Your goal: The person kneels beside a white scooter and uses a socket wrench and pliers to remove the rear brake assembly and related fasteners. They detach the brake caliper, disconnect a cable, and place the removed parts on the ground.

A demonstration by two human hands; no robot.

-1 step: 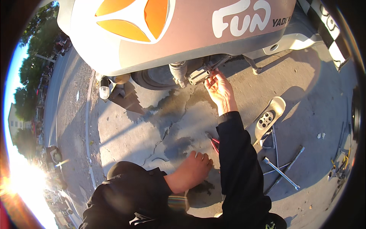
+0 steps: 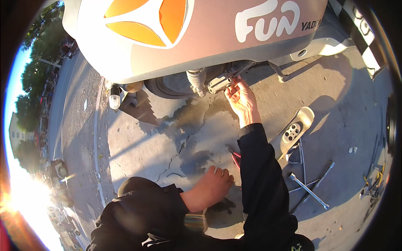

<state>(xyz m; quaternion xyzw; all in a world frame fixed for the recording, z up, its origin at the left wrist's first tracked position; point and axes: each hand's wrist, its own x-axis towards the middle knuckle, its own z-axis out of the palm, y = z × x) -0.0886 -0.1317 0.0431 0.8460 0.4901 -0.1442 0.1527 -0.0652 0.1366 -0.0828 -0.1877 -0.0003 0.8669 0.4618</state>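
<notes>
grey cracked concrete (image 2: 167,138) under a parked scooter (image 2: 201,37): a person in dark sleeves reaches the right hand (image 2: 242,99) up and away from the body to the scooter's underside, fingertips curled narrowly about a small metal bracket (image 2: 217,85) just left of the palm, beside the coil of the rear shock absorber (image 2: 196,81); whether the fingers truly pinch it or only touch it cannot be told. the bracket's long axis runs slanting, up to the right, toward the hand. the left hand (image 2: 211,186) lies low and near the body, spread flat on the ground, holding nothing, well apart from the bracket, so the right is plainly nearer. red-handled pliers (image 2: 233,155) rest just beyond the left fingertips. right of the outstretched forearm lie a cream plastic cover (image 2: 293,131) and a cross wrench (image 2: 310,188). a small clear cup (image 2: 114,101) stands far left of the grip; its contents cannot be made out
</notes>
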